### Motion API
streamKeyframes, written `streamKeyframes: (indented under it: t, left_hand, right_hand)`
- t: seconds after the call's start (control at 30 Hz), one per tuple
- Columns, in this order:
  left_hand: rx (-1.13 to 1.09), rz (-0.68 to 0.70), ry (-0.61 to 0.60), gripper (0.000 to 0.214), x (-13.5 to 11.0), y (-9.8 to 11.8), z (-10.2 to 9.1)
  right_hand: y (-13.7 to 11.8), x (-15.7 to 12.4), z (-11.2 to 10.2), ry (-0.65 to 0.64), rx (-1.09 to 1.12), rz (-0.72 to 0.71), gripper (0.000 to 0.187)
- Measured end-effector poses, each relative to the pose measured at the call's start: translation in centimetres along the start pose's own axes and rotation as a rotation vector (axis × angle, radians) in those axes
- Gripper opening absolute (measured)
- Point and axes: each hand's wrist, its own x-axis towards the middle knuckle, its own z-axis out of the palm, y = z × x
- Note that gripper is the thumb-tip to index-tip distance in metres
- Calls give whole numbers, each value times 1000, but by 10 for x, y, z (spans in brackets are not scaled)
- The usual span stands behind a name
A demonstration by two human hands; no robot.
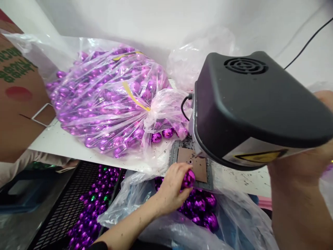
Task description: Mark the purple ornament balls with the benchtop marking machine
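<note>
My left hand (173, 189) pinches a shiny purple faceted ball (189, 178) between thumb and fingers. It is at the front edge of a brown square plate (201, 170) lying on a grey board (210, 182). Above and to the right looms a black machine (249, 100) with a round vent and a yellow warning label. My right hand (318, 156) wraps around its rear underside, with most of the fingers hidden. Below my left hand, more purple balls (199, 206) lie in an open clear plastic bag (231, 217).
A tied clear bag (104, 93) full of purple balls lies on the white table (65, 139). A cardboard box (20, 100) stands left. Below is a black crate (62, 198) with small purple and green balls. Another person's sleeve (39, 158) shows nearby. A black cable (307, 43) runs at upper right.
</note>
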Motion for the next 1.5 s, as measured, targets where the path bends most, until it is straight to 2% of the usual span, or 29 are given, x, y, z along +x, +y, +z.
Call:
streamKeyframes:
  t: [0.07, 0.13, 0.2, 0.27, 0.3, 0.33, 0.4, 0.47, 0.53, 0.57, 0.63, 0.7, 0.73, 0.8, 0.93, 1.03, 1.33, 1.4, 1.5]
  left_hand:
    - [72, 14, -163, 80, -14, 9, -10]
    - [85, 19, -240, 97, -16, 10, -24]
    - [107, 9, -153, 89, -4, 0, -41]
    - [261, -35, 94, 55, 18, -18, -59]
    - [395, -77, 216, 46, 31, -30, -66]
    - [535, -138, 284, 45, 44, -41, -72]
    - [745, -223, 280, 48, 65, -61, -81]
    - [804, -256, 234, 50, 75, -72, -85]
    - [648, -268, 264, 48, 74, -72, -87]
    - [472, -281, 306, 47, 70, -69, -87]
    - [-42, -325, 347, 46, 60, -58, -84]
    - [-587, -380, 264, 50, 51, -46, -76]
    - [-783, -410, 201, 52, 47, -41, -70]
    - [-934, -452, 130, 51, 45, -34, -53]
    - [-709, -362, 181, 47, 51, -34, -19]
    - [-472, -257, 171, 44, 55, -37, -4]
    - [129, 2, 233, 43, 49, -30, 15]
    - [178, 17, 231, 44, 48, -28, 20]
    - [129, 6, 200, 41, 50, -24, 25]
  right_hand:
    - [1, -1, -2, 8, 25, 8, 49]
    - [1, -1, -2, 35, 30, -2, 40]
    - [1, -1, 0, 49, 26, -13, 33]
    - [0, 0, 1, 50, 21, -9, 30]
    - [-1, 0, 1, 52, 17, -3, 31]
    - [-2, 0, 1, 51, 16, 6, 32]
    - [-3, 0, 1, 54, 13, 11, 34]
    - [-4, -1, 0, 57, -1, -1, 34]
    - [-5, -1, -1, 48, -15, -14, 35]
    - [-5, -1, -1, 39, -20, -23, 35]
    - [-5, -1, -1, 25, -12, -39, 35]
    - [-5, 0, 0, 31, -7, -53, 36]
    - [-4, 0, 1, 40, -6, -59, 37]
    - [-3, -1, 1, 61, -5, -66, 38]
    - [-4, -1, 0, 54, -10, -73, 39]
    - [-7, -2, 0, 40, 23, -80, 35]
    - [-8, -2, 2, 43, 72, -37, 33]
    - [-9, -2, 1, 35, 80, -47, 32]
    - [-10, -2, 0, 34, 53, -62, 35]
